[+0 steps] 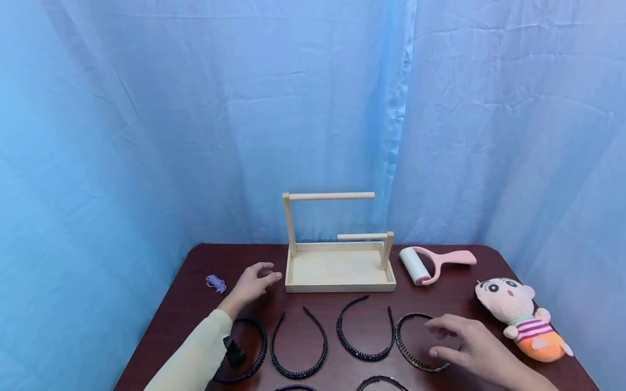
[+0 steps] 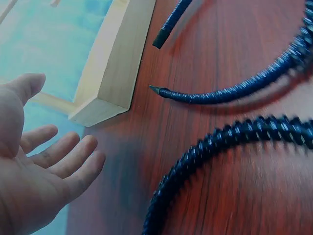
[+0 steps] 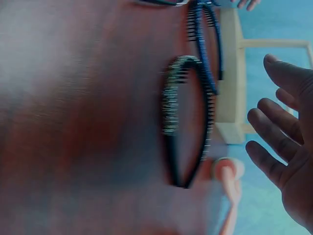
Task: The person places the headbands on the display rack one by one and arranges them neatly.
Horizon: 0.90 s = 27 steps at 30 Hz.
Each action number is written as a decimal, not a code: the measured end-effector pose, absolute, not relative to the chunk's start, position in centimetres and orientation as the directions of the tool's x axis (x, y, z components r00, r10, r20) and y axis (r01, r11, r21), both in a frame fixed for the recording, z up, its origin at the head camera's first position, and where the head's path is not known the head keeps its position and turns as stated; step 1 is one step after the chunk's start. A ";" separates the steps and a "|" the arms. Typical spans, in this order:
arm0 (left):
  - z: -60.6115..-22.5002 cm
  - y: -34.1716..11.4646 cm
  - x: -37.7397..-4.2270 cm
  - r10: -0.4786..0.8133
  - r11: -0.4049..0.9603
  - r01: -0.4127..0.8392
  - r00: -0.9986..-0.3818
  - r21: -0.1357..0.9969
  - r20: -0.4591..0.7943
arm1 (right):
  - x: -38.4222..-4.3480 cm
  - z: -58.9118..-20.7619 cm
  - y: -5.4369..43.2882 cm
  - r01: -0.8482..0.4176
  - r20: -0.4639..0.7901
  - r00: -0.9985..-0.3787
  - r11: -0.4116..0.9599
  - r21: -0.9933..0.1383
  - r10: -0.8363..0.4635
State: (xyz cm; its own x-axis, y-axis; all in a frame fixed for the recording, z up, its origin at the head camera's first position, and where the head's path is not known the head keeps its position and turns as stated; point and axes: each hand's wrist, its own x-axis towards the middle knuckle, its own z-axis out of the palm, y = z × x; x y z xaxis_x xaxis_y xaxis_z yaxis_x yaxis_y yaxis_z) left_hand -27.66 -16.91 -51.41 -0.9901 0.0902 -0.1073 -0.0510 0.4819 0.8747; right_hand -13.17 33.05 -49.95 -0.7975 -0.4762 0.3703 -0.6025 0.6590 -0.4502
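Bare and relaxed, my left hand [image 1: 251, 285] hovers beside the left end of a wooden stand [image 1: 339, 288] with two pegs. In the left wrist view its fingers [image 2: 73, 159] spread with nothing in them. My right hand [image 1: 462, 345] hangs over the right-hand headband [image 1: 399, 338], fingers loosely bent and holding nothing; the right wrist view shows a gap between that hand and the headband [image 3: 170, 107]. Several dark toothed headbands lie in front of the stand, among them one at centre left [image 1: 296, 374], one at centre right [image 1: 367, 357] and one by the left forearm [image 1: 263, 347].
A pink-handled lint roller [image 1: 414, 266] lies right of the stand. At the table's right edge rests a plush doll [image 1: 525, 320]. A bundle of purple cord [image 1: 216, 283] sits at the left. Blue curtains [image 1: 313, 108] surround the dark red table [image 1: 210, 255].
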 end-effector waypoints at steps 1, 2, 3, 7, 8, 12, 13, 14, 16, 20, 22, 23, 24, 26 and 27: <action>-51.7 -16.7 -27.9 0.086 0.445 -0.085 -0.987 0.892 -0.137 | -13.1 -50.6 33.1 -0.585 0.354 -0.811 0.663 -0.467 -0.466; -51.9 -16.5 -28.1 0.085 0.407 -0.118 -0.982 0.906 -0.166 | -13.0 -51.1 33.2 -0.558 0.322 -0.830 0.668 -0.492 -0.455; -52.1 -16.3 -28.3 0.083 0.374 -0.149 -0.978 0.916 -0.193 | -13.0 -51.6 33.3 -0.532 0.291 -0.846 0.670 -0.517 -0.446; -53.1 -15.7 -28.7 0.059 0.335 -0.219 -0.966 0.917 -0.252 | -12.8 -53.3 33.3 -0.447 0.184 -0.885 0.665 -0.598 -0.428; -53.2 -15.6 -28.8 0.057 0.333 -0.225 -0.965 0.916 -0.257 | -12.8 -53.7 33.3 -0.439 0.169 -0.885 0.660 -0.609 -0.433; -53.6 -15.6 -28.7 0.071 0.316 -0.236 -0.960 0.919 -0.271 | -12.7 -54.9 33.3 -0.472 0.185 -0.866 0.639 -0.608 -0.464; -53.7 -15.5 -28.8 0.078 0.309 -0.236 -0.959 0.921 -0.272 | -12.7 -55.0 33.3 -0.473 0.177 -0.863 0.634 -0.612 -0.473; -53.8 -15.5 -28.9 0.086 0.301 -0.238 -0.958 0.924 -0.274 | -12.7 -55.1 33.3 -0.467 0.161 -0.862 0.631 -0.620 -0.481; -53.9 -15.4 -29.1 0.097 0.295 -0.240 -0.955 0.925 -0.279 | -12.7 -55.3 33.2 -0.472 0.154 -0.854 0.619 -0.627 -0.496; -54.1 -15.2 -29.3 0.113 0.292 -0.240 -0.953 0.926 -0.283 | -12.6 -55.7 33.1 -0.466 0.129 -0.847 0.602 -0.648 -0.516; -54.3 -15.1 -29.3 0.115 0.292 -0.239 -0.952 0.926 -0.282 | -12.6 -55.9 33.1 -0.461 0.118 -0.845 0.599 -0.655 -0.522; -54.3 -15.1 -29.4 0.118 0.298 -0.233 -0.953 0.926 -0.278 | -12.5 -56.0 33.2 -0.459 0.114 -0.845 0.598 -0.657 -0.523; -54.4 -15.0 -29.4 0.120 0.302 -0.231 -0.953 0.925 -0.277 | -12.5 -56.0 33.2 -0.461 0.116 -0.844 0.597 -0.656 -0.524; -54.5 -14.9 -29.4 0.119 0.310 -0.224 -0.955 0.924 -0.271 | -12.4 -56.2 33.2 -0.475 0.130 -0.840 0.598 -0.646 -0.528; -54.6 -14.8 -29.4 0.117 0.312 -0.221 -0.956 0.924 -0.268 | -12.4 -56.2 33.2 -0.485 0.139 -0.836 0.598 -0.638 -0.530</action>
